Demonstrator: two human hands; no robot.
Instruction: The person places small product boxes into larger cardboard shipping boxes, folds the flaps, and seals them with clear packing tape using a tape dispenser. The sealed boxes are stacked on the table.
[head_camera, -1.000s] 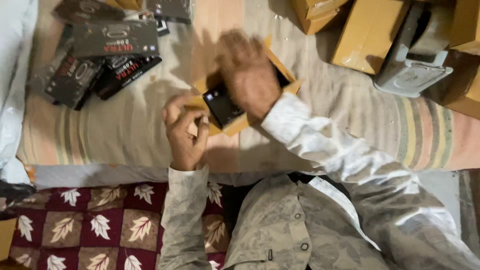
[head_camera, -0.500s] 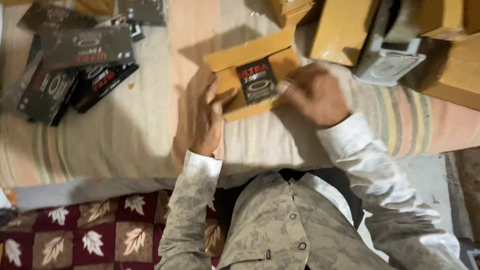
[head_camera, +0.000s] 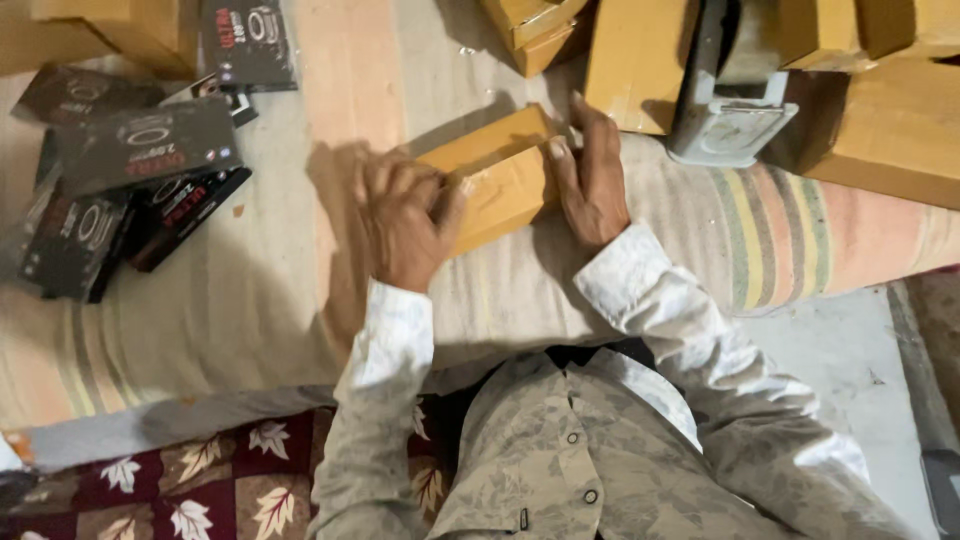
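On the striped bedding (head_camera: 250, 330), small brown carton (head_camera: 500, 180) pressed shut between left hand (head_camera: 400, 225) and right hand (head_camera: 590, 180), each grip flat against an end, nothing else held. Flaps folded down, not yet taped; more dark packets (head_camera: 130, 190) lying loose nearby.

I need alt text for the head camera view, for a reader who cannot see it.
Two hands, the left hand and the right hand, press on a closed tan cardboard box lying on a striped cloth. Dark flat packages lie at left.
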